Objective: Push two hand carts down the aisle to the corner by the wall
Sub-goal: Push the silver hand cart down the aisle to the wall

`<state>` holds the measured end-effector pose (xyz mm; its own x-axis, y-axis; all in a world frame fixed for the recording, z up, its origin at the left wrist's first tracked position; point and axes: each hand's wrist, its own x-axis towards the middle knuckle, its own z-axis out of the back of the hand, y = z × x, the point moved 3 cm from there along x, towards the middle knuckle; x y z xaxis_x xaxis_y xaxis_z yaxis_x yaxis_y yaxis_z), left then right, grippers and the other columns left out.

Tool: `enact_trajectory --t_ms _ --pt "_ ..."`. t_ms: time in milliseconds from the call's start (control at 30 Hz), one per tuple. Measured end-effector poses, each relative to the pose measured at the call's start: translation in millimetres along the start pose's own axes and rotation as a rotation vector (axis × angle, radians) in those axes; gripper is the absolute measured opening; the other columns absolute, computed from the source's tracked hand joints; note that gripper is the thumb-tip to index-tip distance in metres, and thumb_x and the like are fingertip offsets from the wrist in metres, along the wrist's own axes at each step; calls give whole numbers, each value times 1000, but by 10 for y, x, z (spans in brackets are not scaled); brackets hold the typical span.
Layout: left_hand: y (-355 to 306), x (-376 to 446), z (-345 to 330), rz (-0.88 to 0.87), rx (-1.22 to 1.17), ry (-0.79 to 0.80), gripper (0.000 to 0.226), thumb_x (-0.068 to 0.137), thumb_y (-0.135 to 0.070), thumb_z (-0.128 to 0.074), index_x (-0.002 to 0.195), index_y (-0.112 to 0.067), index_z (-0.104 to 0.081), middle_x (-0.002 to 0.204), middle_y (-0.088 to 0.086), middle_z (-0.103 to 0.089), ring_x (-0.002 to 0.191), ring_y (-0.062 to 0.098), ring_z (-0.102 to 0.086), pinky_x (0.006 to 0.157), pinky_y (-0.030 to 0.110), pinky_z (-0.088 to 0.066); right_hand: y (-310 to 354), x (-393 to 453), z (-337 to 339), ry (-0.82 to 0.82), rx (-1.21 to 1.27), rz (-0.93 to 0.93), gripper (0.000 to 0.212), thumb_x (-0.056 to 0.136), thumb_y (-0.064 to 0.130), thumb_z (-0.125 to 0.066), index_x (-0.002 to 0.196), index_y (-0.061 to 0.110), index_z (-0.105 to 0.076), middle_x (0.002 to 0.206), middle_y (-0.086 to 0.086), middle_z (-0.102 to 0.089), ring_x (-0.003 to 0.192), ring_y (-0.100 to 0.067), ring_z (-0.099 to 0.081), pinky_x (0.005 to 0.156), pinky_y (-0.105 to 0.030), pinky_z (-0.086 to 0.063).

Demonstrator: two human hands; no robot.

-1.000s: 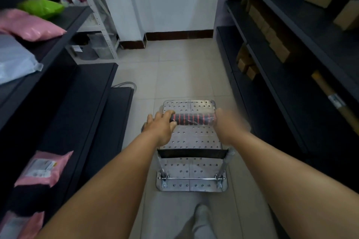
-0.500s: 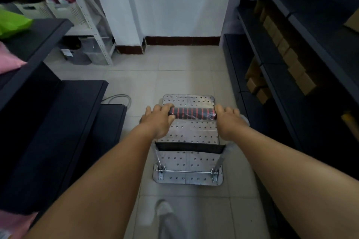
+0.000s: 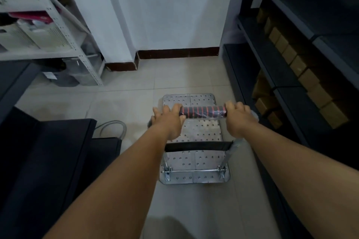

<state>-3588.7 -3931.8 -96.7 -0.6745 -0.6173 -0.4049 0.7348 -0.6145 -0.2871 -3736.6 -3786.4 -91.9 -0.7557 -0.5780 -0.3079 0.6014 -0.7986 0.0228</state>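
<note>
A small hand cart (image 3: pixel 200 132) with a perforated metal deck stands on the tiled aisle floor in front of me. Its handle bar (image 3: pixel 203 111) is wrapped in black foam with red rings. My left hand (image 3: pixel 169 120) grips the left end of the bar and my right hand (image 3: pixel 238 120) grips the right end. The white wall (image 3: pixel 171 9) with a dark baseboard lies straight ahead, a little beyond the cart. Only one cart is in view.
Dark shelving (image 3: pixel 287 68) with brown cardboard boxes (image 3: pixel 303 75) lines the right side. A low dark shelf (image 3: pixel 48 151) and a grey cable loop (image 3: pixel 114 128) sit on the left. A white metal rack (image 3: pixel 58 25) stands at the back left with bins under it.
The cart and I have rolled forward down the aisle; the wall and corner are closer, and the left shelves with pink and green bags have slipped out of view. Both hands stay on the bar.
</note>
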Motion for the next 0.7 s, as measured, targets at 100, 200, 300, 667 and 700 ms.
enact_trajectory --t_ms 100,200,300,667,700 --pt "20 473 201 0 7 -10 42 101 -41 -29 141 -31 -22 151 17 -21 141 48 -3 115 58 -12 132 449 157 23 44 8 57 81 -3 -49 128 22 -29 138 -12 -31 128 -31 -29 104 -45 -32" --pt "39 938 410 -10 17 -22 44 101 -42 -31 142 -30 -22 150 18 -24 141 48 -8 114 58 -14 245 891 318 28 55 18 57 81 -4 -52 127 21 -29 138 -12 -31 128 -31 -29 103 -45 -33" --pt "49 1420 624 -9 28 -40 45 100 -42 -32 142 -28 -24 145 20 -31 138 47 -16 114 57 -18 357 1383 461 43 88 53 54 83 1 -52 128 21 -28 139 -13 -31 129 -31 -29 106 -46 -33" --pt "15 3202 1201 -8 64 -111 46 97 -45 -30 140 -29 -25 137 19 -42 133 45 -29 111 56 -22 613 3040 985 44 103 68 55 86 7 -53 131 23 -26 140 -13 -31 130 -32 -29 107 -48 -32" --pt "0 3333 1257 -15 59 -120 46 97 -45 -30 139 -30 -25 138 19 -41 133 45 -28 111 57 -22 638 3174 1037 32 97 63 54 86 8 -54 131 22 -27 139 -13 -31 130 -32 -29 106 -47 -31"
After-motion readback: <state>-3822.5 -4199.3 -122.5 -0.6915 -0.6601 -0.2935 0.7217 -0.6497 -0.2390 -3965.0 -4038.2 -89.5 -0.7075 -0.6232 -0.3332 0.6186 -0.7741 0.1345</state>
